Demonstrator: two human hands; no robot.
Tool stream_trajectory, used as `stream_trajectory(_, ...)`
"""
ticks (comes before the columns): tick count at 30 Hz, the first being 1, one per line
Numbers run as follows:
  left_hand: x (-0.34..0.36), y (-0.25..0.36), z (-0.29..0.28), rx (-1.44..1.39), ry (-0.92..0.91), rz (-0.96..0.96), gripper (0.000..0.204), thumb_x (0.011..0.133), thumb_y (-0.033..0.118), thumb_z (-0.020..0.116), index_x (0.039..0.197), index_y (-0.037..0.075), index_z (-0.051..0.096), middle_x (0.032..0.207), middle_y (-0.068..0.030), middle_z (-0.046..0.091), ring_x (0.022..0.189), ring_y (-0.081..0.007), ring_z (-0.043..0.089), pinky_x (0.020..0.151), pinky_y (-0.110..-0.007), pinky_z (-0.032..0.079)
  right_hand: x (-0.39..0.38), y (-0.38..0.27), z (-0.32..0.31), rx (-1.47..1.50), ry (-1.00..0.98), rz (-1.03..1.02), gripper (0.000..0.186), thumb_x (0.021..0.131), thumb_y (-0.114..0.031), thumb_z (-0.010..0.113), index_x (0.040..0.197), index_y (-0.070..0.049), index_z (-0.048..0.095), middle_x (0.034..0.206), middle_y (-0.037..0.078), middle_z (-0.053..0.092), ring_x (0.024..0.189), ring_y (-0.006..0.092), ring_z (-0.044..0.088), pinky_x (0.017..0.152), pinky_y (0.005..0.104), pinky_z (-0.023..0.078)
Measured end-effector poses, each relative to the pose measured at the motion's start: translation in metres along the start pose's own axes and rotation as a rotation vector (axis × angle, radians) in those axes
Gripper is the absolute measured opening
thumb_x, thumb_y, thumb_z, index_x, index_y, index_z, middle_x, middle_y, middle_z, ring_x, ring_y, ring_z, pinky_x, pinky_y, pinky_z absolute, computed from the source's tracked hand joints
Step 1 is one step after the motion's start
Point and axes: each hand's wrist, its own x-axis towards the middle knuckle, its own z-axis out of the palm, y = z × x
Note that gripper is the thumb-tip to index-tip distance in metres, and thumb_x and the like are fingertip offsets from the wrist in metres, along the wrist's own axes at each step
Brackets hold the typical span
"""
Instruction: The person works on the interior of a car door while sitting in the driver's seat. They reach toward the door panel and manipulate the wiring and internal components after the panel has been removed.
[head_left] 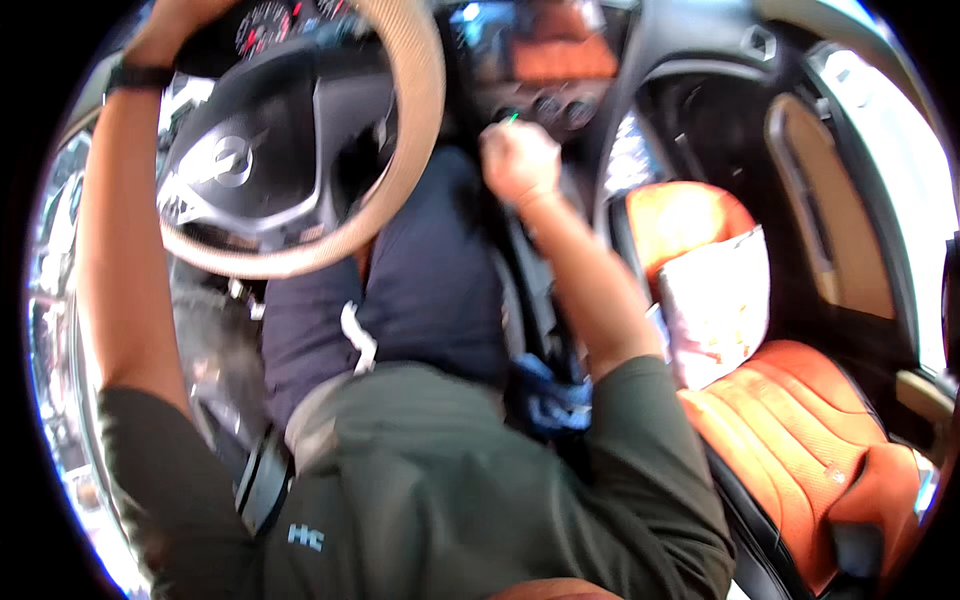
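A: What takes up the most room?
B: The passenger seat (785, 425), well to the right of the steering wheel (412, 130). It is orange and leather-like, with long seams dividing its padding.
A: And the wheel itself?
B: It stands in front of the person, over the thighs: a round rim in a beige, finely ribbed cover, around a dark, rounded centre pad with silver-coloured spokes.
A: Any smoother surfaces near it?
B: A glossy, four-sided screen (540, 50), just right of the wheel's upper part, showing an orange patch.
A: What about containers?
B: A white, bag-like thing (715, 300) lies against the orange seat, right of the wheel. It has soft sides and faint coloured marks; I can't tell what it holds. Lower right of the wheel is a crumpled blue bundle (555, 395), its contents hidden too.
A: The hands?
B: The right hand (522, 162) is just right of the wheel's rim, curled and blurred; whether it grips anything, I can't tell. The left hand (190, 14) is at the wheel's upper left, cut off by the edge, so its grip can't be told.
A: Smallest?
B: Round knobs (546, 106), right of the wheel and just above the right hand.
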Motion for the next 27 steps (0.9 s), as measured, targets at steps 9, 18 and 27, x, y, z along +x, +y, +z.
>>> stream_trajectory(9,0.001,-0.035,0.053,-0.282,-0.043,0.065,0.051,0.110,0.044,0.048,0.113,0.000,0.074,0.111,-0.0288,0.073,0.109,-0.0497,0.067,0.095,-0.054,0.052,-0.051,0.002,-0.058,0.191,0.297,0.206,0.016,0.092,-0.020,0.072,0.102,-0.007,0.070,0.109,0.016,0.069,0.111,0.0396,0.062,0.097,0.0519,0.048)
stream_trajectory(18,0.013,-0.026,0.034,-0.283,-0.107,0.052,0.052,0.108,0.045,0.045,0.111,0.002,0.076,0.110,-0.0271,0.074,0.109,-0.0486,0.068,0.096,-0.055,0.053,-0.160,-0.060,-0.144,0.745,-0.533,1.193,0.066,0.110,-0.057,0.049,0.084,0.001,0.069,0.072,0.012,0.069,0.053,0.0223,0.062,0.054,0.0379,0.050)
stream_trajectory(27,-0.009,-0.024,0.003,-0.268,-0.145,-0.049,0.050,0.109,0.043,0.044,0.111,0.006,0.077,0.110,-0.0251,0.075,0.107,-0.0478,0.068,0.095,-0.055,0.053,-0.174,-0.042,-0.096,0.544,-0.507,1.072,0.056,0.107,-0.045,0.048,0.086,0.002,0.071,0.074,0.018,0.069,0.066,0.0306,0.067,0.068,0.0441,0.052)
